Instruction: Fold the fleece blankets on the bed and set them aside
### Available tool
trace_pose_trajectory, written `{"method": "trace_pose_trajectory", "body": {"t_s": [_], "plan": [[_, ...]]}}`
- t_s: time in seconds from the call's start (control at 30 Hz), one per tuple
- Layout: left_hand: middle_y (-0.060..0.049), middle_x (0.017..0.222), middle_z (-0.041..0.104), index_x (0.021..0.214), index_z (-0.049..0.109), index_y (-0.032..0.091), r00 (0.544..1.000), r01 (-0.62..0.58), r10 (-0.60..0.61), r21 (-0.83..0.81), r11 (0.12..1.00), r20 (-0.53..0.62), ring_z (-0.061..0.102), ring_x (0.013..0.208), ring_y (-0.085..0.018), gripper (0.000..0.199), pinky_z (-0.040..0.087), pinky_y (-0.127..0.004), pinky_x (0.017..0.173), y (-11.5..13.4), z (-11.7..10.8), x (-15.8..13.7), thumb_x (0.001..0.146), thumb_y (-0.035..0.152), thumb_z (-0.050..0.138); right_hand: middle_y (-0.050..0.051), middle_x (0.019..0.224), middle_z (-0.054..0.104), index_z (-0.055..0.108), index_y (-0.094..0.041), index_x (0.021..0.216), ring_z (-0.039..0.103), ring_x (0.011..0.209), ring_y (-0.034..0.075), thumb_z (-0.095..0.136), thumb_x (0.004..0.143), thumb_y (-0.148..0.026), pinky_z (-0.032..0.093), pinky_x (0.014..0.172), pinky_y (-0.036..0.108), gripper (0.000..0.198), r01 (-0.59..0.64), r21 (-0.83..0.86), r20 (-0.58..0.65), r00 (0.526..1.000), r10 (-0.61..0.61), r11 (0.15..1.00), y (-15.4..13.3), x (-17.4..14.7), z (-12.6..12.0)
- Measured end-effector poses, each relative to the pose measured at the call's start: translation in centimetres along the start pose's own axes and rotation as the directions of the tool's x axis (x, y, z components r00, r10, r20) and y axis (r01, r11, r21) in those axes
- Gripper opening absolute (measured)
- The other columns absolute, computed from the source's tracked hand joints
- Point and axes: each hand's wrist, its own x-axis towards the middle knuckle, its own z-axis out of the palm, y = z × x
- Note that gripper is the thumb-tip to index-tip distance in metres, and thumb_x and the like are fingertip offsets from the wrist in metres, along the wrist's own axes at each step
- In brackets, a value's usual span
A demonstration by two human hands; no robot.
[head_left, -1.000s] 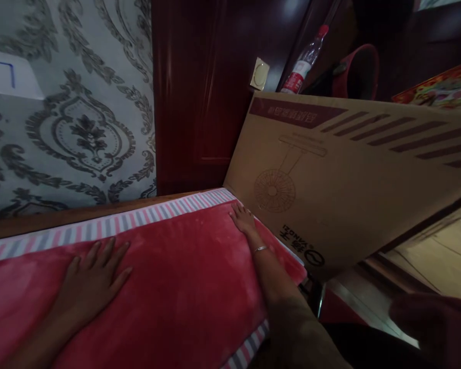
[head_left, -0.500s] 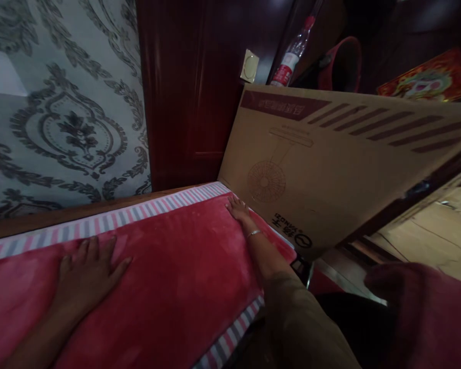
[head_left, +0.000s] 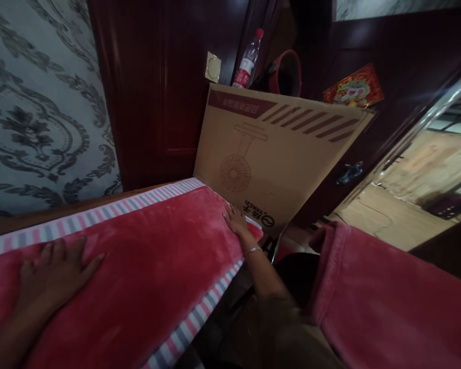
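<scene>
A red plush cloth [head_left: 153, 241] lies spread over a striped cloth [head_left: 194, 320], whose pink, grey and white edges show along both long sides. My left hand [head_left: 56, 271] rests flat on the red cloth at the left, fingers spread, holding nothing. At the cloth's far right end lies my right hand [head_left: 235, 219], palm down near the corner, its fingers stretched out. A thin bracelet circles the right wrist. The sleeve of the right arm is dark brown.
A large cardboard box [head_left: 284, 148] with a fan drawing stands past the cloth's far end. Behind it are a red-capped bottle [head_left: 246, 64] and a dark round container [head_left: 288, 74]. Another red plush cloth [head_left: 388, 297] hangs at the right. Patterned wallpaper [head_left: 34, 128] covers the left wall.
The view has turned right, so the box and bottle sit further left and more of the right-hand red cloth shows. My right hand has slid slightly towards the near edge; my left stays flat.
</scene>
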Motion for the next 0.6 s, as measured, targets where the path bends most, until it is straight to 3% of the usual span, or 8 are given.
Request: {"method": "trace_pose_trajectory", "body": {"t_s": [0.23, 0.4, 0.5, 0.6], "plan": [[-0.029, 0.149, 0.035, 0.153, 0.031, 0.007, 0.998, 0.040, -0.039, -0.038, 0.998, 0.043, 0.030, 0.140, -0.044, 0.082, 0.027, -0.064, 0.108, 0.4, -0.6, 0.0, 0.090, 0.059, 0.019, 0.009, 0.165, 0.024, 0.024, -0.020, 0.159, 0.022, 0.151, 0.022, 0.027, 0.105, -0.041, 0.019, 0.121, 0.044, 0.058, -0.057, -0.005, 0.016, 0.998, 0.057, 0.998, 2.5, -4.0, -0.2], [-0.027, 0.150, 0.038, 0.148, 0.037, 0.005, 1.000, -0.027, 0.027, -0.092, 0.995, -0.006, 0.034, 0.138, -0.044, 0.078, 0.031, -0.066, 0.106, 0.0, -1.2, 0.0, 0.093, 0.057, 0.019, 0.016, 0.164, 0.026, 0.032, -0.016, 0.157, 0.018, 0.152, 0.031, 0.032, 0.104, -0.040, 0.017, 0.119, 0.056, 0.058, -0.224, 0.029, -0.099, 0.969, 0.226, 0.974, 0.0, -7.4, -1.1], [-0.023, 0.153, 0.042, 0.146, 0.041, 0.003, 0.976, -0.205, 0.198, -0.091, 0.974, -0.087, 0.033, 0.142, -0.037, 0.070, 0.026, -0.061, 0.114, 2.0, -1.3, -0.7, 0.095, 0.046, 0.022, 0.013, 0.166, 0.022, 0.029, -0.022, 0.158, 0.014, 0.153, 0.029, 0.034, 0.103, -0.045, 0.014, 0.120, 0.056, 0.059, -0.074, 0.086, -0.151, 0.985, 0.086, 0.994, -4.7, -9.3, -1.1], [-0.020, 0.156, 0.041, 0.147, 0.044, 0.008, 0.902, -0.432, 0.430, -0.079, 0.898, -0.049, 0.032, 0.146, -0.037, 0.069, 0.021, -0.056, 0.119, 6.0, -0.4, -2.9, 0.093, 0.050, 0.034, 0.011, 0.167, 0.018, 0.026, -0.026, 0.159, 0.014, 0.154, 0.028, 0.036, 0.102, -0.053, 0.014, 0.120, 0.056, 0.064, 0.139, 0.112, -0.115, 0.985, -0.126, 0.984, -9.3, -10.9, -0.5]]}}
